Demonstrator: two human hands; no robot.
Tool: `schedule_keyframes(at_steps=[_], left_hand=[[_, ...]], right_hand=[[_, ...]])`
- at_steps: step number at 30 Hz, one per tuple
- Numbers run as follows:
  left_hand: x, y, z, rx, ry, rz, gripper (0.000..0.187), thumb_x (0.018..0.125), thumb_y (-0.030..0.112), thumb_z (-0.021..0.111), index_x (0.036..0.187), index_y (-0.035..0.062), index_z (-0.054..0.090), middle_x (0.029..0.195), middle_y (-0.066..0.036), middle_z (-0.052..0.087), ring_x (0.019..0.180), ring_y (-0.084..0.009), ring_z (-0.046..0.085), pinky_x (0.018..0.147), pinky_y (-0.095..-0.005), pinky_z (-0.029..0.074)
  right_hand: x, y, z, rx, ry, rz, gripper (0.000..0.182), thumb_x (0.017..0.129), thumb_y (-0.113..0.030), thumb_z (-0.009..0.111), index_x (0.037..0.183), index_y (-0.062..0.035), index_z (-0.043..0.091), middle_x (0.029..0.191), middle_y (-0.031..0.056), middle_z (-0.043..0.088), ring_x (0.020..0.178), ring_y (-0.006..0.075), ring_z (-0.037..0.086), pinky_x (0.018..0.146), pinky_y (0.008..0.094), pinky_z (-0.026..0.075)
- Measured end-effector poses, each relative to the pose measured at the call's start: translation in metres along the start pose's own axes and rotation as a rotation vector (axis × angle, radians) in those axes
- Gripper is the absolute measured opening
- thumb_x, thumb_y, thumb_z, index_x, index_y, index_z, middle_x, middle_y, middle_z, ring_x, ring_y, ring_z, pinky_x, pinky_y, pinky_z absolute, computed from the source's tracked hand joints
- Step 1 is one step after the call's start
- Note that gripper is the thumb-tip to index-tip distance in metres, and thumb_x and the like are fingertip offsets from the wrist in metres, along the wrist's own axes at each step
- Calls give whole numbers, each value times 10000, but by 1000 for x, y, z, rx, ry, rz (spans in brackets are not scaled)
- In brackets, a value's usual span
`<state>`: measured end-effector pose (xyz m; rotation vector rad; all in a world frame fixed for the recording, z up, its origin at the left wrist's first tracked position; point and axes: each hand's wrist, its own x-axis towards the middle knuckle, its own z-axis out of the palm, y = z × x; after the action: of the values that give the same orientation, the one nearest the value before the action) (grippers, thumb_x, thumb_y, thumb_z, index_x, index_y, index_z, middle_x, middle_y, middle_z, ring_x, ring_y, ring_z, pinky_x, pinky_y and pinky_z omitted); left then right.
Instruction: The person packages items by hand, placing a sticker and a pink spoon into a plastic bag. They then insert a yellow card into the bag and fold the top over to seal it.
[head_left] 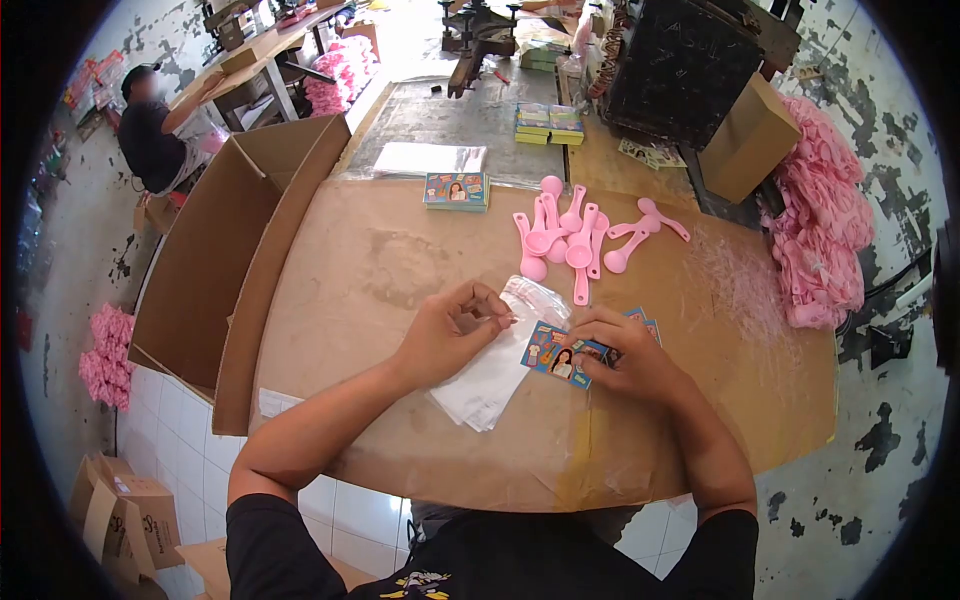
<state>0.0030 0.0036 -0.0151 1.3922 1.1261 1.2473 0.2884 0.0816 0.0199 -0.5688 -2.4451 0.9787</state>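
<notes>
Thumb and fingers of my left hand (455,332) are pinched at the edge of a clear plastic bag (480,395), part of a fanned pile lying on the cardboard-covered table. My right hand (628,356) grips a blue printed card (556,354) bearing a person's picture, just right of the bags. More cards (643,320) lie partly hidden behind that hand. Beyond both hands is a loose heap of pink measuring spoons (578,252), with several more (640,232) beside it. A neat stack of the same cards (457,191) sits farther back.
An open cardboard box (232,300) stands along the left side. White sheets or bags (430,159) and yellow-edged card stacks (549,124) are at the back. Bagged pink items (822,220) hang at right near a black box (683,70). Another person (160,135) sits far left.
</notes>
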Motion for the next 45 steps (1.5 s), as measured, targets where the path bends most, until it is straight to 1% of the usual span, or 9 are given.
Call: schedule_keyframes(at_steps=[5, 14, 17, 20, 23, 29, 35, 41, 45], left_hand=[[0, 0, 2, -266, 22, 4, 145, 1015, -8, 634, 1155, -13, 599, 1053, -106, 736, 1039, -149, 716, 897, -305, 587], [2, 9, -1, -287, -22, -124, 316, 1026, 20, 663, 1328, -33, 585, 1079, -141, 758, 942, -169, 747, 829, -300, 605], [0, 7, 2, -235, -60, -93, 322, 1018, 11, 673, 1324, -50, 594, 1082, -139, 768, 970, -161, 750, 830, -286, 606], [-1, 11, 5, -230, -92, -178, 311, 1009, -2, 681, 1308, -54, 614, 1084, -133, 774, 989, -152, 750, 842, -278, 607], [-3, 8, 6, -216, -108, -170, 322, 996, -12, 698, 1306, -59, 627, 1100, -149, 780, 1009, -166, 754, 874, -285, 608], [-4, 7, 8, -124, -131, -162, 295, 1005, -33, 663, 1300, -46, 647, 1086, -123, 774, 998, -139, 746, 894, -272, 605], [-7, 14, 13, -64, -134, -114, 277, 1010, -27, 659, 1286, -47, 659, 1077, -112, 775, 1024, -145, 744, 897, -279, 599], [-6, 15, 13, -116, -76, -153, 272, 1023, 11, 668, 1288, -52, 650, 1085, -134, 768, 964, -166, 758, 851, -284, 602], [-4, 10, 15, -202, -35, -137, 269, 1028, 57, 686, 1274, -46, 648, 1074, -165, 774, 947, -201, 771, 805, -297, 612]], right_hand=[[0, -1, 2, 94, 88, 77, 268, 867, 7, 709, 1131, -23, 743, 1135, 133, 716, 1039, 304, 702, 922, 382, 558], [-2, 5, -2, -46, 84, 4, 439, 869, 42, 700, 1298, -46, 685, 1142, 102, 733, 1008, 196, 721, 847, 326, 570], [-7, -2, 5, 230, 163, 311, 412, 945, -18, 699, 1353, -55, 653, 1147, 91, 735, 1028, 165, 709, 894, 335, 568], [-5, 3, 14, 437, 332, 250, 402, 980, -49, 704, 1374, -37, 622, 1148, 65, 731, 1053, 111, 686, 895, 312, 562], [-6, 15, 20, 433, 435, 154, 423, 980, 2, 691, 1388, 0, 578, 1180, 99, 711, 1081, 165, 688, 921, 317, 556], [-5, 4, 8, 84, 277, 34, 323, 925, 1, 735, 1244, -47, 715, 1109, 107, 717, 980, 206, 717, 861, 334, 564], [-3, 7, 12, 49, 225, -92, 324, 910, 2, 736, 1226, -71, 726, 1056, 117, 719, 910, 241, 721, 827, 347, 568], [-5, 10, 20, 335, 588, 178, 258, 966, -39, 713, 1223, -25, 691, 1095, 86, 722, 989, 144, 695, 866, 316, 561], [-6, 14, 17, 325, 516, 161, 262, 988, -49, 701, 1245, -5, 670, 1104, 64, 716, 1026, 107, 674, 895, 298, 549]])
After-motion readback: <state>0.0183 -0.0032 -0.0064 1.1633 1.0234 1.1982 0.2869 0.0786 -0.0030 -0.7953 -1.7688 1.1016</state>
